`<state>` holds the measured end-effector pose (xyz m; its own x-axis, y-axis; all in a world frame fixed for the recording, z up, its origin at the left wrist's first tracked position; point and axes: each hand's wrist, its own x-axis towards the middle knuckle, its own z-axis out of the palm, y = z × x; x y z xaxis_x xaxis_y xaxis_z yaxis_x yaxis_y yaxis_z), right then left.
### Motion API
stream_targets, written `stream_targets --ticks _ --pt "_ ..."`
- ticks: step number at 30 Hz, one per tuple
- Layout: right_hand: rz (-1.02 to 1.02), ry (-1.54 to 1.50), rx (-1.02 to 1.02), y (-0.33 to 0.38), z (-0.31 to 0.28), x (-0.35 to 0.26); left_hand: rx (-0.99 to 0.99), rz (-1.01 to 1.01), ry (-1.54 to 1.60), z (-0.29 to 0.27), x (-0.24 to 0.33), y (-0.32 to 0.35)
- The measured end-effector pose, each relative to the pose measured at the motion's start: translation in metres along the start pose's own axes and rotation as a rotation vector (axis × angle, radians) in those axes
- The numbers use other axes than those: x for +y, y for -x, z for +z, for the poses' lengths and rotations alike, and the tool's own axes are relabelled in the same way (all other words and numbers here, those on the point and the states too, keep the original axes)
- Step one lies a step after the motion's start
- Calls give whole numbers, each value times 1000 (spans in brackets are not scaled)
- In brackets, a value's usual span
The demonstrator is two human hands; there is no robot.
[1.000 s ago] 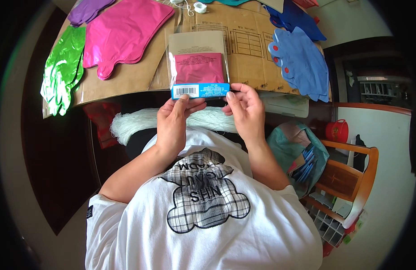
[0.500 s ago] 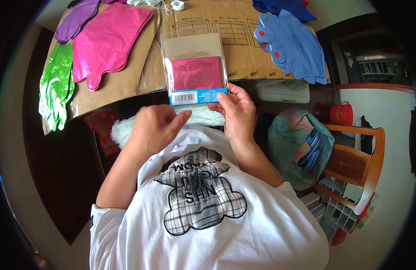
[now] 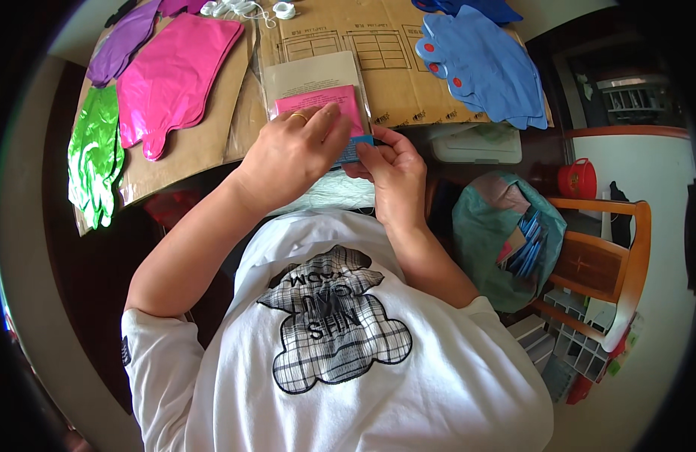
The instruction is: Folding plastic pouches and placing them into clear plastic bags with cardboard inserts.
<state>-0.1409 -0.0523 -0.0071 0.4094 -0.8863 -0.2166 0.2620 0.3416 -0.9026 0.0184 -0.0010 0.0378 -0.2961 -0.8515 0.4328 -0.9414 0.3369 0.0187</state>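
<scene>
A flat clear plastic packet [image 3: 318, 74] holds a folded pink sheet and a beige card, with a blue label along its near end. Its far part lies over the cardboard-topped table, and its near end juts past the edge. My right hand [image 3: 397, 169] pinches the near right corner between thumb and fingers. Across the packet's near half lies my left hand [image 3: 291, 154], a ring on one finger. Its fingers rest on the pink part without gripping it, and it covers much of the label.
Pink foil balloons [image 3: 178, 79], a green one [image 3: 94, 154] and a purple one [image 3: 126, 45] lie flat on the table's left. Several blue balloon sheets [image 3: 483, 71] lie at right. White string sits beneath the packet. Right of me, a green bag [image 3: 487, 233] rests by a wooden chair [image 3: 627, 260].
My left hand has moved up and right from beside the packet onto it. My right hand keeps its hold on the corner, and the packet has shifted slightly.
</scene>
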Motion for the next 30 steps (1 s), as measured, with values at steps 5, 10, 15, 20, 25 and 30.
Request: stream_targets --ticks 5,10,15,20,25,30 --pt "-9 28 -29 -3 1 2 -40 59 78 8 -1 -7" --pt "23 -46 -11 -1 2 2 139 38 165 19 -4 -8" --pt "56 -57 6 -2 1 1 82 64 247 16 -6 1" --pt "90 -121 1 -1 -2 6 95 -24 356 7 -5 17" --pt "346 -265 -197 5 -11 6 173 -248 319 5 1 52" --pt "345 -233 -203 1 -13 14 258 -349 405 12 0 57"
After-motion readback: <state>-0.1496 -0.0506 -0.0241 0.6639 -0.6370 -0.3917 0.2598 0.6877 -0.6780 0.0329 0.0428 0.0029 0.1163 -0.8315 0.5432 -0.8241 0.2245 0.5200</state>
